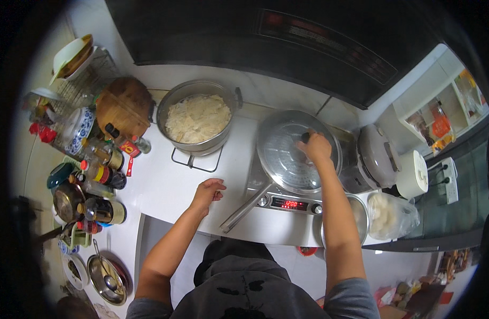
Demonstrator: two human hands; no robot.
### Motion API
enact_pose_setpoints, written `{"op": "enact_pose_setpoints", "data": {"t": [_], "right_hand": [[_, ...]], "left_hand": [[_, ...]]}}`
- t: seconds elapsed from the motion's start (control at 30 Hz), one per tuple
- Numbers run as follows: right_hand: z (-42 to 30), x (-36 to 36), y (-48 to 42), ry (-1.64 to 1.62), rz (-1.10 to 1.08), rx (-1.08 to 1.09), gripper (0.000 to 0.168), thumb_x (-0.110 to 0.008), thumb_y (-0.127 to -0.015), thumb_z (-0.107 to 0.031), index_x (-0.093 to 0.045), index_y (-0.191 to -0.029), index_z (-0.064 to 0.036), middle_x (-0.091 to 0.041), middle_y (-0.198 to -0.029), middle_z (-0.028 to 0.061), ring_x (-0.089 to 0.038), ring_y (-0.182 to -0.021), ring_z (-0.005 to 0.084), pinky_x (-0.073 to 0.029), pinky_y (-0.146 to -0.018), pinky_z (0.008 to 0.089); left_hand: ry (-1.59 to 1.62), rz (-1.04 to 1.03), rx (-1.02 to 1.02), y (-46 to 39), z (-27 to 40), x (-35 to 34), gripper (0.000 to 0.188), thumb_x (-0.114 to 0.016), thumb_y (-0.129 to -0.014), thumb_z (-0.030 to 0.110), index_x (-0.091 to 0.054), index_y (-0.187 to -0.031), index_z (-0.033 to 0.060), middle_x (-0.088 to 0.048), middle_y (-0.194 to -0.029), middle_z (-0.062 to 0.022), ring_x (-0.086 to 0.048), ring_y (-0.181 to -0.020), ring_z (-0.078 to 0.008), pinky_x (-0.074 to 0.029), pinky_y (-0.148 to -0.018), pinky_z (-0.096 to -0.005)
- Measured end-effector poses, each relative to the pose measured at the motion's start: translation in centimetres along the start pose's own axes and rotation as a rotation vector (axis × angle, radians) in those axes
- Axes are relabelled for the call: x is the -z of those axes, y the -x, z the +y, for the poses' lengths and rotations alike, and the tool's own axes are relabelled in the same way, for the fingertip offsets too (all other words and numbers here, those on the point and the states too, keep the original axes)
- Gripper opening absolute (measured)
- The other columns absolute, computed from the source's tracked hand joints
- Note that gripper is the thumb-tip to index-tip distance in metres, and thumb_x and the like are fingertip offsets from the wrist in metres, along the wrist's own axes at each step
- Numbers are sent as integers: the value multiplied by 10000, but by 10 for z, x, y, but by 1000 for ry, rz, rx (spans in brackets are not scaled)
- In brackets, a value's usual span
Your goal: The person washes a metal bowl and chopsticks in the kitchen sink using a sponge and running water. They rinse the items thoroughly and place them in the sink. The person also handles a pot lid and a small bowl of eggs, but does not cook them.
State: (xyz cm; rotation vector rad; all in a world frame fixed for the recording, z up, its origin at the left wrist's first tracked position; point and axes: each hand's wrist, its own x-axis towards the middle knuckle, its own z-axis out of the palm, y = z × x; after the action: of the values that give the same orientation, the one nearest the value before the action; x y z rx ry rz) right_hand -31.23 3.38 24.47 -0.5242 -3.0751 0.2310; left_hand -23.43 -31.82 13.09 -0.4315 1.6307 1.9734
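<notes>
My right hand (317, 147) grips the black knob of a domed metal lid (284, 147), which sits over a long-handled frying pan. The pan's metal handle (246, 208) points toward my body, and the pan rests on an induction cooktop (257, 187) with a lit red display. What lies under the lid is hidden. Over the white counter, left of the pan handle, my left hand (207, 194) hovers with fingers loosely curled and nothing seen in it. Beyond it, a large metal pot (164, 123) of pale, flat, sheet-like pieces (198, 117) stands on a wire stand (188, 161).
Sauce bottles (105, 175) crowd the left side near a round wooden cutting board (122, 105). A steel bowl with a ladle (105, 295) is at lower left. To the right stand a grey cooker (376, 155), a metal bowl (358, 215) and a plastic bag of pale lumps (388, 215).
</notes>
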Motion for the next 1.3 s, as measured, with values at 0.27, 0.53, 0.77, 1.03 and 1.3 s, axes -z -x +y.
{"op": "enact_pose_setpoints", "data": {"t": [0.27, 0.53, 0.77, 1.03, 1.3], "right_hand": [[16, 1, -4, 87, -43, 124, 683, -660, -767, -572, -598, -1151, -10, -618, -1151, 230, -602, -1072, 373, -484, -877, 467], [-72, 26, 49, -252, 259, 568, 453, -621, -901, -258, -542, -1286, -32, -576, -1230, 211, -582, -1083, 347, -465, -906, 427], [-198, 10, 211, -639, -211, 1071, 371, -628, -883, -89, -588, -1247, -27, -657, -1068, 159, -622, -854, 224, -495, -744, 328], [-269, -55, 384, -495, -611, 1278, 361, -688, -827, -144, -626, -1157, -11, -658, -994, 176, -638, -851, 313, -509, -764, 393], [-308, -125, 514, -336, -797, 1246, 373, -667, -857, -257, -642, -1162, -44, -674, -1006, 163, -657, -812, 295, -515, -746, 384]], "left_hand": [[157, 49, -76, 12, -35, 7, 167, -583, -880, 143, -624, -1032, 88, -658, -884, -39, -563, -653, -113, -486, -622, -261], [169, 380, -118, 59, -89, 16, 182, -611, -821, 68, -640, -1000, 59, -565, -751, 4, -545, -611, -106, -458, -559, -255], [422, 563, -89, 152, -158, 67, 156, -613, -861, 76, -613, -1016, 53, -597, -777, -23, -517, -614, -103, -433, -554, -236], [867, 1199, -244, 294, -265, 188, 161, -495, -928, 103, -626, -992, 36, -608, -744, -38, -537, -590, -116, -436, -523, -250], [1026, 1306, -451, 436, -309, 318, 138, -522, -916, 144, -605, -957, 42, -624, -803, -47, -589, -655, -131, -489, -602, -251]]}}
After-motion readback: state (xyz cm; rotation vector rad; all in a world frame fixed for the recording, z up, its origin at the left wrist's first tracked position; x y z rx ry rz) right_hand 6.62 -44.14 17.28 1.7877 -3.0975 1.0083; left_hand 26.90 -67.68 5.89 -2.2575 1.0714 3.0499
